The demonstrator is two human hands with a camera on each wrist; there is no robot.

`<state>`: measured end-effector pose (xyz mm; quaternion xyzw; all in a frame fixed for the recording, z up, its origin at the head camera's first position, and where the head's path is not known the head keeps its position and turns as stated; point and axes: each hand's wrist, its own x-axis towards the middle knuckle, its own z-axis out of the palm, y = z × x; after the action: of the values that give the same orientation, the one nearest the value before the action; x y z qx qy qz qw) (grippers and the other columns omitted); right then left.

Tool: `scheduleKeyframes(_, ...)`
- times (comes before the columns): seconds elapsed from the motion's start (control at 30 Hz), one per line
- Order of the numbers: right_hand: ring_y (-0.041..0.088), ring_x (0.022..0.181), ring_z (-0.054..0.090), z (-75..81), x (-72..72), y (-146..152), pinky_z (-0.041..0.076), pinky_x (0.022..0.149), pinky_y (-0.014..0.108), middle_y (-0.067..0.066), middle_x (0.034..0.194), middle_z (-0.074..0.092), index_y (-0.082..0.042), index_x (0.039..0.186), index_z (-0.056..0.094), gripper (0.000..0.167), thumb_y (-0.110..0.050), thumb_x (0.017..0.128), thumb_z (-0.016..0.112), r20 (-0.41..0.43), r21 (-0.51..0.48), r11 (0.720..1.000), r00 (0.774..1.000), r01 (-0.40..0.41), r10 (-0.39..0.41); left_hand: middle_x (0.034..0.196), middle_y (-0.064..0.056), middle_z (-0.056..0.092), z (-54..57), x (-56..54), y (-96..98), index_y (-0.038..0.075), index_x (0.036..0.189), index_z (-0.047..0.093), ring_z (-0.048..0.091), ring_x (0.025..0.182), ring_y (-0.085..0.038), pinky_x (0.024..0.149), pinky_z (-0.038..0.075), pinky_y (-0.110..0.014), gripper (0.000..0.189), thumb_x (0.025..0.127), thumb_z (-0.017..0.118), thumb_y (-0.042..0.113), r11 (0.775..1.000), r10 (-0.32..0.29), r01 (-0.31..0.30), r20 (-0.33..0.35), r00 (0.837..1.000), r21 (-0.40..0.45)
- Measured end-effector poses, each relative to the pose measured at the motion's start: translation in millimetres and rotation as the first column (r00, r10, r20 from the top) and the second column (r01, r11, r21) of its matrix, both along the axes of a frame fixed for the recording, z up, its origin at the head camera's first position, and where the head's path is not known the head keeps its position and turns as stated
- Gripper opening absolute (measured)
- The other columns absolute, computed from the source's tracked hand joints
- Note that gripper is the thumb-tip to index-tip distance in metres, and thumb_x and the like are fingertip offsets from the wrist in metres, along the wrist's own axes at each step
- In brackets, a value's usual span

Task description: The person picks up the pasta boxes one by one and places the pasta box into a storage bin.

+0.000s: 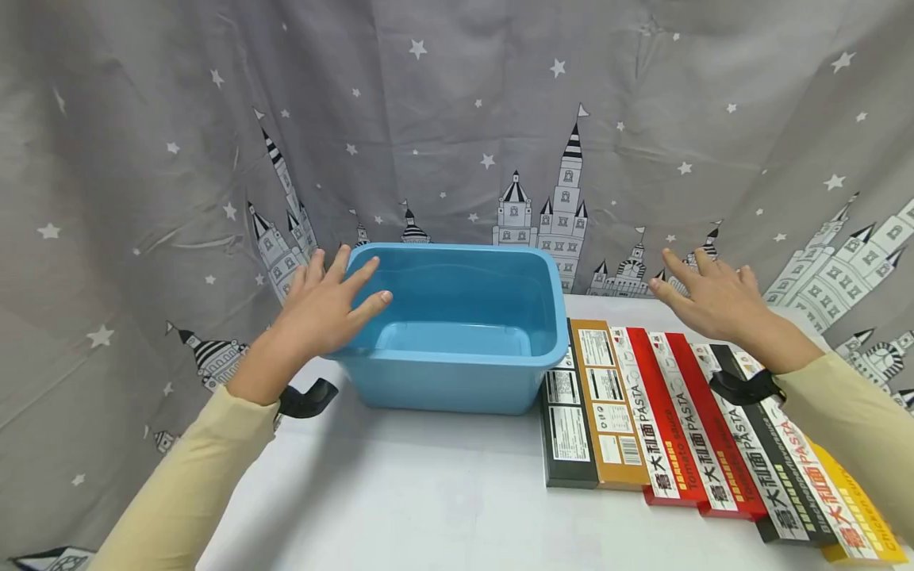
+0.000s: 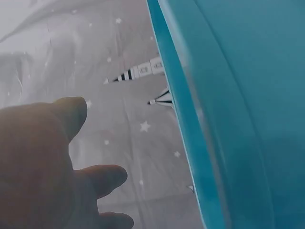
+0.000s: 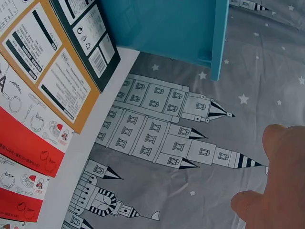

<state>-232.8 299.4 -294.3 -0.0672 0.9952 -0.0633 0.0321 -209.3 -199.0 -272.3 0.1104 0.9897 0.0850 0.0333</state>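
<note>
A blue plastic tub (image 1: 457,385) stands on the white table, its inside bare in the head view. My left hand (image 1: 321,305), fingers spread, is raised over the tub's left end and holds nothing. In the left wrist view the fingers (image 2: 102,180) point along beside the tub wall (image 2: 248,119). My right hand (image 1: 717,297) hovers with spread fingers above the far ends of a row of pasta boxes (image 1: 671,412), gripping nothing. The right wrist view has the hand (image 3: 281,176) at the lower right, apart from the boxes (image 3: 47,62).
The boxes lie side by side, overlapping like a fan, in black, orange, red and yellow; the black one (image 1: 567,428) lies against the tub's right side. Behind the table (image 1: 443,492) hangs a grey curtain (image 1: 443,103) printed with castles and stars.
</note>
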Motion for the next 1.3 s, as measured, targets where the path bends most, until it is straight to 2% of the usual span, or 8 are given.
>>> scheduleKeyframes(0.2, 0.067, 0.144, 0.014, -0.9, 0.4, 1.4, 0.004, 0.111, 0.083, 0.042, 0.161, 0.008, -0.014, 0.164, 0.011, 0.084, -0.069, 0.103, 0.020, -0.002, 0.009, 1.000, 1.000, 0.005, -0.005, 0.171, -0.024, 0.001, -2.4, 12.2, 8.9, 0.022, 0.164, 0.020, -0.008, 0.155, -0.054, 0.120, -0.003, -0.073, 0.070, 0.106, 0.035, 0.058, 0.999, -0.033, 0.033, -0.024, 0.999, -0.009)
scheduleKeyframes(0.4, 0.068, 0.143, 0.014, -3.0, -0.2, 2.5, 0.003, 0.111, 0.082, 0.042, 0.161, 0.008, -0.014, 0.164, 0.011, 0.084, -0.070, 0.102, 0.019, -0.002, 0.009, 1.000, 1.000, 0.012, -0.012, 0.170, -0.024, 0.010, -11.7, 25.3, 18.7, 0.020, 0.163, 0.025, -0.005, 0.156, -0.053, 0.121, -0.003, -0.072, 0.069, 0.106, 0.039, 0.056, 0.998, -0.068, 0.068, -0.052, 0.996, 0.014)
scheduleKeyframes(0.57, 0.069, 0.143, 0.014, -4.8, -0.7, 3.3, 0.002, 0.111, 0.083, 0.042, 0.161, 0.009, -0.014, 0.164, 0.012, 0.084, -0.070, 0.102, 0.020, -0.005, 0.005, 1.000, 1.000, 0.013, -0.013, 0.169, -0.023, 0.018, -23.5, 35.0, 27.2, 0.019, 0.162, 0.030, 0.001, 0.156, -0.053, 0.121, 0.000, -0.072, 0.067, 0.105, 0.044, 0.053, 0.995, -0.085, 0.090, -0.098, 0.991, 0.048)
scheduleKeyframes(0.77, 0.067, 0.144, 0.013, -8.0, 1.7, 5.3, 0.002, 0.111, 0.083, 0.042, 0.160, 0.011, -0.012, 0.164, 0.013, 0.084, -0.069, 0.103, 0.018, -0.001, -0.002, 1.000, 1.000, 0.014, -0.014, 0.167, -0.022, 0.027, -44.8, 45.5, 36.9, 0.016, 0.158, 0.038, 0.009, 0.155, -0.054, 0.119, 0.009, -0.074, 0.068, 0.103, 0.050, 0.053, 0.993, -0.070, 0.086, -0.172, 0.983, 0.085)
scheduleKeyframes(1.0, 0.069, 0.142, 0.012, -14.4, 4.5, 9.9, 0.002, 0.110, 0.083, 0.043, 0.160, 0.009, -0.013, 0.164, 0.012, 0.082, -0.068, 0.103, 0.020, 0.013, -0.024, 0.999, 1.000, 0.024, -0.023, 0.159, -0.022, 0.042, -67.3, 53.7, 42.1, 0.013, 0.154, 0.046, 0.021, 0.153, -0.053, 0.118, 0.015, -0.074, 0.066, 0.100, 0.056, 0.051, 0.991, -0.053, 0.080, -0.246, 0.968, 0.103)
scheduleKeyframes(1.17, 0.071, 0.141, 0.015, -19.4, 4.9, 14.2, 0.001, 0.110, 0.083, 0.044, 0.159, 0.011, -0.012, 0.164, 0.014, 0.081, -0.067, 0.104, 0.019, 0.010, -0.025, 0.999, 1.000, 0.028, -0.028, 0.153, -0.022, 0.050, -76.0, 55.9, 43.0, 0.011, 0.150, 0.051, 0.027, 0.151, -0.052, 0.117, 0.017, -0.074, 0.066, 0.098, 0.060, 0.050, 0.991, -0.043, 0.080, -0.299, 0.953, 0.111)
scheduleKeyframes(1.3, 0.072, 0.140, 0.016, -24.0, 5.0, 17.6, 0.001, 0.110, 0.083, 0.044, 0.159, 0.011, -0.013, 0.164, 0.015, 0.080, -0.066, 0.104, 0.018, 0.010, -0.033, 0.999, 0.999, 0.031, -0.031, 0.148, -0.021, 0.056, -82.1, 55.6, 44.2, 0.011, 0.148, 0.054, 0.033, 0.148, -0.051, 0.118, 0.017, -0.074, 0.065, 0.097, 0.063, 0.050, 0.990, -0.023, 0.072, -0.357, 0.934, 0.122)
